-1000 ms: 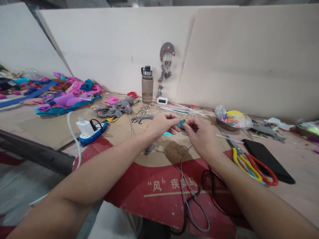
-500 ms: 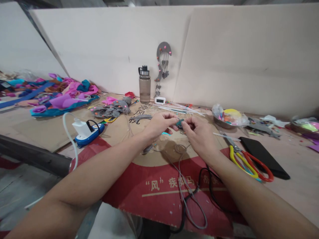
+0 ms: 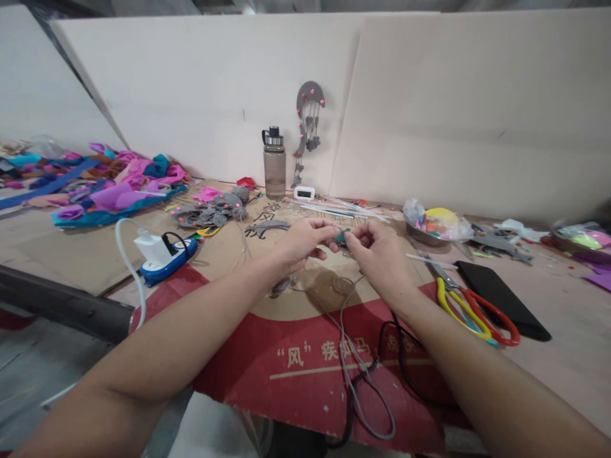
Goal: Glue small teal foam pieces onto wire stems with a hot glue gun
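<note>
A small grey-green piece (image 3: 340,237) is pinched between the fingertips of my left hand (image 3: 308,245) and my right hand (image 3: 375,257), above the middle of the cardboard. Both hands are closed on it, one from each side, and the fingers partly hide it. Below them a thin grey cord (image 3: 344,331) lies in loops on the cardboard (image 3: 248,356), which is red at the front and brown behind. Grey felt strips (image 3: 270,226) lie just left of my left hand.
Scissors (image 3: 461,302) and a black phone-like slab (image 3: 501,299) lie right. A bottle (image 3: 274,166) and small clock (image 3: 304,193) stand behind. At left are a blue power strip (image 3: 167,267), grey felt pieces (image 3: 210,211) and coloured scraps (image 3: 124,191). A metal bowl (image 3: 424,236) sits right.
The view has shifted slightly. My left fingers have curled closer around the piece, and the bright blue bit under them no longer shows. Both hands still hold the piece.
</note>
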Demonstrator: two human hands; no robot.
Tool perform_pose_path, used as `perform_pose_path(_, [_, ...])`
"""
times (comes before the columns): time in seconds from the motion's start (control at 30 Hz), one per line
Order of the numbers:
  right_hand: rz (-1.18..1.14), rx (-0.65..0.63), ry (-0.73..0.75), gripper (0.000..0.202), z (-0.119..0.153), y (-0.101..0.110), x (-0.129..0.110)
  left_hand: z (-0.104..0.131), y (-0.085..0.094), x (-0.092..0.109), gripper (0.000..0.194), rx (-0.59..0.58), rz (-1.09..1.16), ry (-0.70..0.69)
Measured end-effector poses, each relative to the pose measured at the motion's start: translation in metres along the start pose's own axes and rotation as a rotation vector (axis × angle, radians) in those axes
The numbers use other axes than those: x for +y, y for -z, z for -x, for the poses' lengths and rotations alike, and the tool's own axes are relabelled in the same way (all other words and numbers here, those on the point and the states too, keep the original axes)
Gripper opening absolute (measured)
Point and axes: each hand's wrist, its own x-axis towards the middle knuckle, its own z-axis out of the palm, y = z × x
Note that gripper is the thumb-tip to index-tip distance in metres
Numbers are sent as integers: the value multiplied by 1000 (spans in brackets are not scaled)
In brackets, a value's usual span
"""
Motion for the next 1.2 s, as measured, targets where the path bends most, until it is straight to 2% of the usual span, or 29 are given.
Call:
perform_pose_path(0.17, [-68, -29, 12, 16, -1, -1, 5, -1, 0, 2, 16, -34, 76, 58])
perform_pose_path(0.37, [-55, -37, -51, 17, -4, 0, 4, 1, 2, 5, 8, -67, 172, 99])
perform_pose_path(0.53, [-50, -35, -60, 17, -3, -2, 4, 1, 1, 6, 7, -58, 131, 98])
perform_pose_path(0.7, [-28, -50, -53, 18, -1, -4, 4, -5, 2, -3, 15, 13, 44, 77])
perform_pose_path(0.9, [-42, -63, 0, 16, 1, -9, 8, -4, 3, -5, 13, 87, -34, 46])
perform_pose_path(1.03, [-151, -128, 18, 32, 2, -17, 16, -5, 7, -3, 12, 170, -66, -1])
perform_pose_path(1.2, [-141, -244, 78, 18, 8, -21, 18, -14, 24, -4, 11, 306, -46, -107])
